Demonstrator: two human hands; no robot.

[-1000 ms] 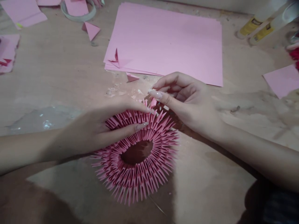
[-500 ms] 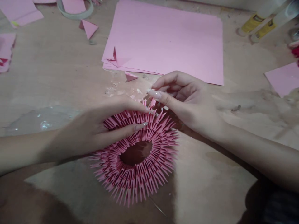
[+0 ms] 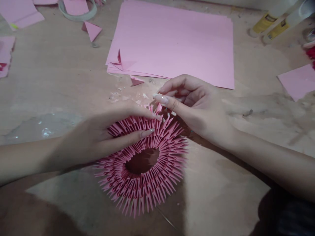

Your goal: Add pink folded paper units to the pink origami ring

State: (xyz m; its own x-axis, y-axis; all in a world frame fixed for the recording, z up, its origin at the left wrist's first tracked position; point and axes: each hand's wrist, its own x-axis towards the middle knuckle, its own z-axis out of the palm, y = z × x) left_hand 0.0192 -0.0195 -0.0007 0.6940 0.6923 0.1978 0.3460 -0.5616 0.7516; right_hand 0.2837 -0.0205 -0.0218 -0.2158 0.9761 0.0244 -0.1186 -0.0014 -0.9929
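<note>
Ring of spiky, pink folded-paper units [image 3: 142,190], its oval opening longest from left to right, lies clasped at its far-left side between thumb and forefinger of the left hand [image 3: 98,127]. At the ring's far edge, the right hand [image 3: 201,106] curls over a small pink folded-paper piece [image 3: 159,108]; whether it grips cannot be told.

Since a second ago your view has swung slightly right, so the paper stack [image 3: 172,42], the tape roll [image 3: 78,18] and the folded triangle [image 3: 93,31] now sit a little further left and higher. The left edge cuts off more of your torn sheet [image 3: 6,52]. Your left hand [image 3: 95,134] and right hand [image 3: 192,101] also appear slightly further left; whether they truly moved over the table, you can hardly tell in this blur
</note>
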